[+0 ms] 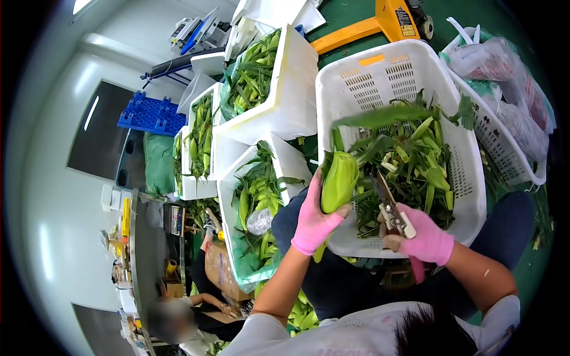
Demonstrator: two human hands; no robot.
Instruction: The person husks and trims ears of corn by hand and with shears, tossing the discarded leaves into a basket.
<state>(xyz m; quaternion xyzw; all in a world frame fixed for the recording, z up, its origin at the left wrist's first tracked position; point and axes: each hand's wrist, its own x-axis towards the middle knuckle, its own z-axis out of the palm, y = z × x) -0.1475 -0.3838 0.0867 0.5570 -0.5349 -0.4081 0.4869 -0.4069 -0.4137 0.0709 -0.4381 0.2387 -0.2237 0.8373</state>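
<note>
My left hand (316, 216), in a pink glove with dark fingertips, is wrapped round a green corn cob (341, 181) in its husk, held upright with leaves at its top. Over the near rim of a white plastic basket (466, 172), my right hand (424, 234), also gloved in pink, grips pruning shears (395, 216). The shears' blades point up and left, a little to the right of the cob. Cut leaves and husk pieces (424, 160) lie inside the basket.
Foam boxes (291, 89) of green corn stand at the left. A clear bottle (259, 221) lies in the nearest one. Plastic bags (504, 65) fill another basket at the right. Beyond is a yellow pallet jack (392, 21). Another person (199, 317) sits at the lower left.
</note>
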